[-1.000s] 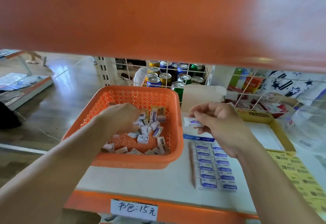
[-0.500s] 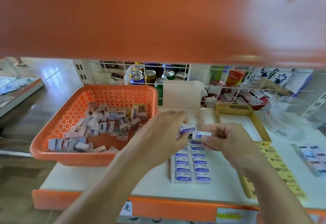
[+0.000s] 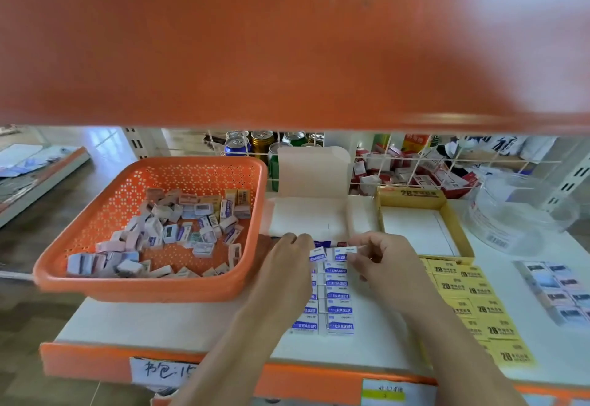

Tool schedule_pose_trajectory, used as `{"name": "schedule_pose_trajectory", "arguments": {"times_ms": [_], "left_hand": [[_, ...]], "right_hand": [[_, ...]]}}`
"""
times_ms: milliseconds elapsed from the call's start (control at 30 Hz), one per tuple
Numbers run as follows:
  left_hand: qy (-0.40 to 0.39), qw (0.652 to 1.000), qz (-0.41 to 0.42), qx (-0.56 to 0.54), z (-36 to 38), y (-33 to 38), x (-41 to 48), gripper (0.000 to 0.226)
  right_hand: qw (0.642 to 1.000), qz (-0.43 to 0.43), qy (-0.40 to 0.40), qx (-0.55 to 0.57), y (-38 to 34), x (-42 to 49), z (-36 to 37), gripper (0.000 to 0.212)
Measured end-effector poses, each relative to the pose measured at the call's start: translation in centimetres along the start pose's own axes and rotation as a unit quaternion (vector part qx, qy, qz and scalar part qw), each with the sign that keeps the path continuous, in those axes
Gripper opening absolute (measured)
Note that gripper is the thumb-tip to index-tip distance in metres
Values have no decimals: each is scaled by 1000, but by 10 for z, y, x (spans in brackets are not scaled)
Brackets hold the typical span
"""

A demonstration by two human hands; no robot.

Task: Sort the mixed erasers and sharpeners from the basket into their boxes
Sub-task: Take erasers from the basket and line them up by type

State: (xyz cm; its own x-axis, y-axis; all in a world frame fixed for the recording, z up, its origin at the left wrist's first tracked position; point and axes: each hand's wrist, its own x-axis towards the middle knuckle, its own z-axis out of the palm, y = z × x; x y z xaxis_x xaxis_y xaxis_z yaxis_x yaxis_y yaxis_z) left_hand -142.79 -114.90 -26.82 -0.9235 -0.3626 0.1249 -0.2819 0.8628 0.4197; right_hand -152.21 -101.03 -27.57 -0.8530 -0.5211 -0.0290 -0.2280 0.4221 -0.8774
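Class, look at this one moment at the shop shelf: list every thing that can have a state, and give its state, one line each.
Orange basket: still holds many mixed pieces.
White box: lid up, seems empty.
Yellow 2B box: open, seems empty.
Eraser rows: laid flat, two columns.
Left hand: pinching an eraser.
Right hand: pinching a second eraser.

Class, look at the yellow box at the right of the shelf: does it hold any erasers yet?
No. The yellow box shows only its bare white floor, with no erasers inside.
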Motion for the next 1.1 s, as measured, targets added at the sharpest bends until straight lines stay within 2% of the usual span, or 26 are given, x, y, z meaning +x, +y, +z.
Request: {"name": "schedule_pose_trajectory", "arguments": {"times_ms": [167, 333, 533, 667, 833, 1100], "left_hand": [[44, 998, -33, -2, 11, -16, 0, 16], [14, 988, -102, -113, 16, -21, 6, 22], [3, 950, -157, -271, 26, -31, 10, 23], [4, 937, -155, -313, 27, -35, 11, 21], [-9, 931, -150, -334, 27, -37, 12, 36], [-20, 920, -144, -363, 26, -36, 13, 33]], "right_hand": [[995, -24, -19, -94, 2, 5, 0, 7], [989, -50, -29, -136, 0, 7, 2, 14], [982, -79, -56, -164, -3, 10, 5, 19], [978, -69, -65, -184, -5, 12, 7, 21], [978, -70, -57, -189, -3, 13, 7, 22], [977, -62, -57, -195, -3, 12, 7, 23]]}}
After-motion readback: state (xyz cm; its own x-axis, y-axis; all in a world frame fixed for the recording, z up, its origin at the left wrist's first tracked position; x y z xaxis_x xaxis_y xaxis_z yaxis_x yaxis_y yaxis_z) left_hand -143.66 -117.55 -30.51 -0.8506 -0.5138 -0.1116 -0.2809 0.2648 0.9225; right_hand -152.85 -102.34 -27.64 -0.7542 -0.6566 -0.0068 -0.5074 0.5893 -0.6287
